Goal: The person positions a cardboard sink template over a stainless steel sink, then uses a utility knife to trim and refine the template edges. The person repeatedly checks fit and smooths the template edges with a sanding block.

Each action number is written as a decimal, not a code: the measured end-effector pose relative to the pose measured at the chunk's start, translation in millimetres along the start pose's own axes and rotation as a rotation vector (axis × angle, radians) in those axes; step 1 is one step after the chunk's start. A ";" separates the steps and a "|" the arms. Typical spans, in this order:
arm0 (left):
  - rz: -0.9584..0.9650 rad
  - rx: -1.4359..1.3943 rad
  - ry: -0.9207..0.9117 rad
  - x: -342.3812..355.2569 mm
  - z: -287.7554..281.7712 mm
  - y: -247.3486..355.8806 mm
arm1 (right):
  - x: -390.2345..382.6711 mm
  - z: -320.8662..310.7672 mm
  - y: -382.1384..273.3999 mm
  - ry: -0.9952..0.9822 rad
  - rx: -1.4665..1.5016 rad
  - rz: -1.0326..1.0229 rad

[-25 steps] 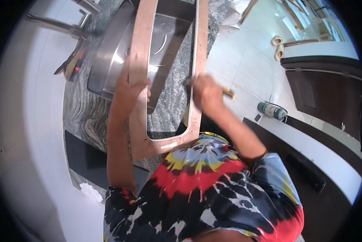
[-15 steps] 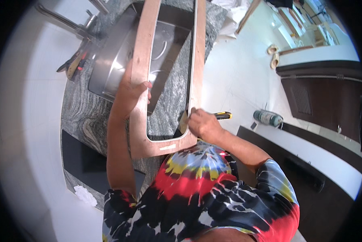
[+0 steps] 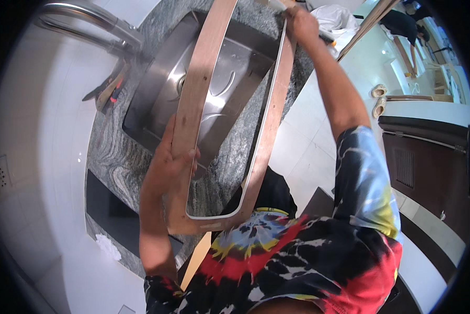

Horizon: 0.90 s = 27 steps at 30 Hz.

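Observation:
My left hand (image 3: 169,165) grips the long wooden frame (image 3: 201,63), which has a rounded rectangular opening with a white inner edge. It lies at a slant over the grey stone counter (image 3: 109,144) and steel sink (image 3: 156,89). My right hand (image 3: 302,25) is closed at the frame's far right edge, with a black-and-yellow utility knife (image 3: 327,41) partly hidden in it; its blade is not clear.
A steel faucet (image 3: 88,31) and hand tools (image 3: 105,89) sit left of the sink, a black cooktop (image 3: 112,212) nearer me. On the right are white cloth (image 3: 331,21), slippers (image 3: 378,99), a dark cabinet (image 3: 418,162) and another person (image 3: 402,23), bent over.
My right hand has moved from the frame's near right side up to its far end, with the knife. The frame's near end sits lower in the picture; the view has shifted.

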State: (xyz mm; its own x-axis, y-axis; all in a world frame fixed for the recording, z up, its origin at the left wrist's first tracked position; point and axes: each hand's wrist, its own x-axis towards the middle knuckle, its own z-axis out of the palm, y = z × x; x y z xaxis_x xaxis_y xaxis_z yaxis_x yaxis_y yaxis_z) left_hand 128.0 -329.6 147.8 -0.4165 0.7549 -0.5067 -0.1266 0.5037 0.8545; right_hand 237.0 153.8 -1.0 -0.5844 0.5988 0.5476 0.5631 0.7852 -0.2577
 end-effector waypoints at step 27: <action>0.133 -0.234 -0.218 39.6 -33.8 -77.7 | -361.1 -255.5 -304.0 -0.477 0.798 0.166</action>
State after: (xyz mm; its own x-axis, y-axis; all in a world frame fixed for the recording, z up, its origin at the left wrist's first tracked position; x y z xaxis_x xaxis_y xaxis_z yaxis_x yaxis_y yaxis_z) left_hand 90.9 -353.0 65.2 -0.2440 0.8923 -0.3798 -0.2972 0.3040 0.9051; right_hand 426.1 -341.4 83.0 -0.8095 0.5753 0.1169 0.1977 0.4546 -0.8685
